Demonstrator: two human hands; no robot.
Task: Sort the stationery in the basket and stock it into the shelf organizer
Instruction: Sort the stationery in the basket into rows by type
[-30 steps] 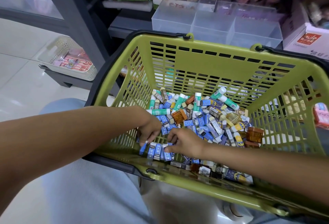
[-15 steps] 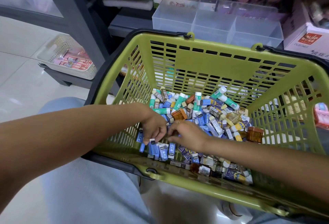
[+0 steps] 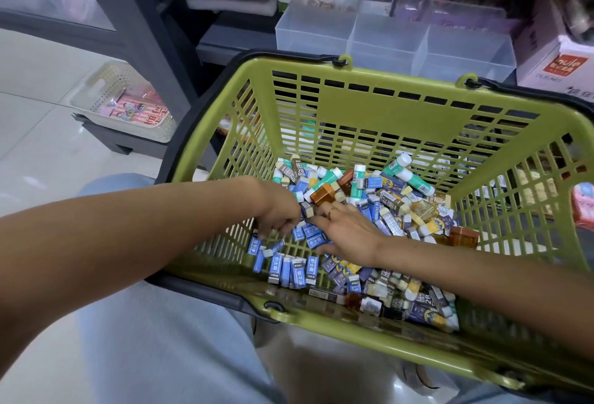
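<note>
Mixing is the risk: in the green basket (image 3: 321, 95) the left hand (image 3: 283, 214) curls over light-blue erasers (image 3: 294, 267), its grip hidden, while the flat right hand (image 3: 350, 230) could sweep navy erasers (image 3: 340, 270) in; the clear organizer (image 3: 395, 40) waits behind.

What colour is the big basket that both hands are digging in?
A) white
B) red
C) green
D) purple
C: the basket has yellow-green slatted walls, and the left hand and right hand both reach into the small erasers piled on its bottom.
</note>
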